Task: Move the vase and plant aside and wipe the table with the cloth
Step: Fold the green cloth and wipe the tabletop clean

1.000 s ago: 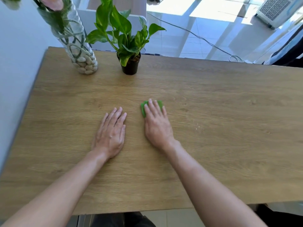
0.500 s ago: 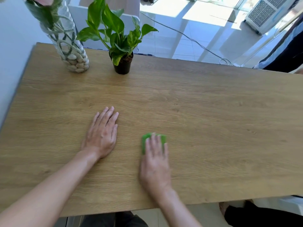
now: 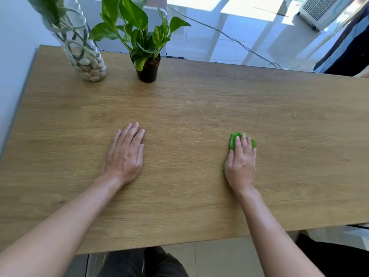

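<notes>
Cloth (image 3: 233, 141) under flat right hand (image 3: 242, 165), mid table (image 3: 199, 100)

The table (image 3: 199, 108) is wood-grain board, matt and smooth. The vase (image 3: 79, 37) is clear, glossy glass (smooth pale pebbles (image 3: 89, 68) fill its base). The pot (image 3: 148, 73) looks like dull black plastic, and the leaves (image 3: 131, 11) look waxy. The cloth (image 3: 233, 140) is soft green fabric. The floor (image 3: 199, 45) tiles gleam.

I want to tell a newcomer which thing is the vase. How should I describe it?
On the wooden table, look at the far left corner by the white wall, where two things stand side by side. The vase is the left one: tall clear glass with pale pebbles at the bottom, unlike the potted plant in its small black pot.
</notes>
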